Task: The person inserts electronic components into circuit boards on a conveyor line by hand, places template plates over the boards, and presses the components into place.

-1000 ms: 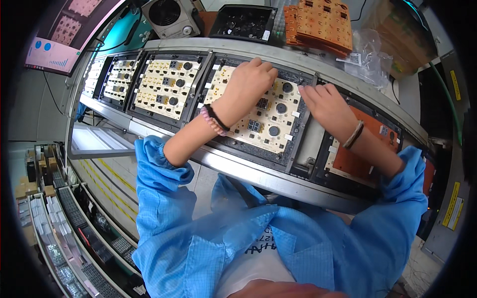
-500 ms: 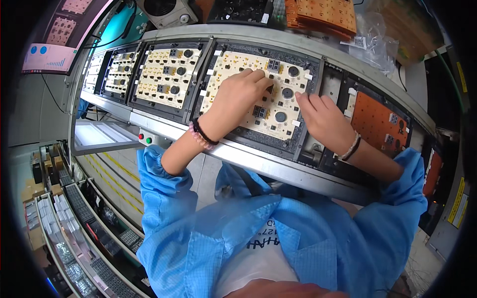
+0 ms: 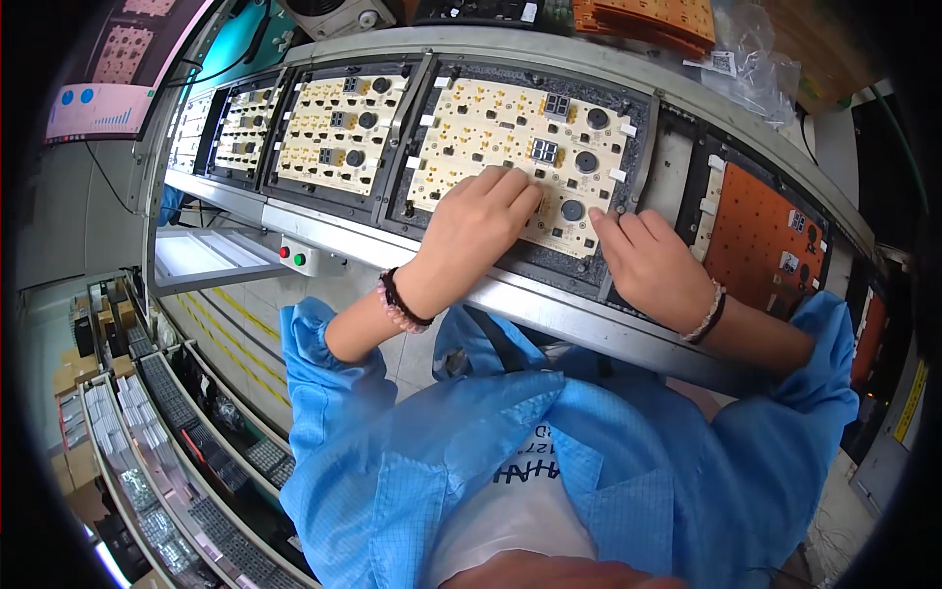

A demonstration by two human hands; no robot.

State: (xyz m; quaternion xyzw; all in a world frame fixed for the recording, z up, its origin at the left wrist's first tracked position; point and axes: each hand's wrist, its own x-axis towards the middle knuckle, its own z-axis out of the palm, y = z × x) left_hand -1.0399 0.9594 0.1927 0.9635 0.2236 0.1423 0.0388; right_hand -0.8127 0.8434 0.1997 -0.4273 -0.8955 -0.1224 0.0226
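A cream circuit board [image 3: 481, 142] lies in a dark carrier frame [image 3: 643, 108] in front of me. It bears an upper display block [image 3: 556, 106], a middle display block [image 3: 545, 151] and three round black parts, the lowest being a black disc [image 3: 573, 210]. My left hand [image 3: 481, 221] is closed over the board's near part, below the middle display; whatever its fingertips grip is hidden beneath it. Beside the lowest disc, at the board's right edge, my right hand [image 3: 655, 263] has curled fingers with the fingertips close together. I cannot make out anything between them.
More cream boards [image 3: 339, 133] sit in carriers to the left along the metal rail [image 3: 392, 257]. An orange board [image 3: 754, 236] is at the right. Stacked orange boards [image 3: 653, 22] and clear plastic bags [image 3: 751, 64] lie behind. A red-and-green button box [image 3: 298, 257] juts out nearer me.
My left hand has moved from the middle display down to the board's near part, uncovering that display. My right hand has shifted nearer me, from beside the middle disc to the lowest one.
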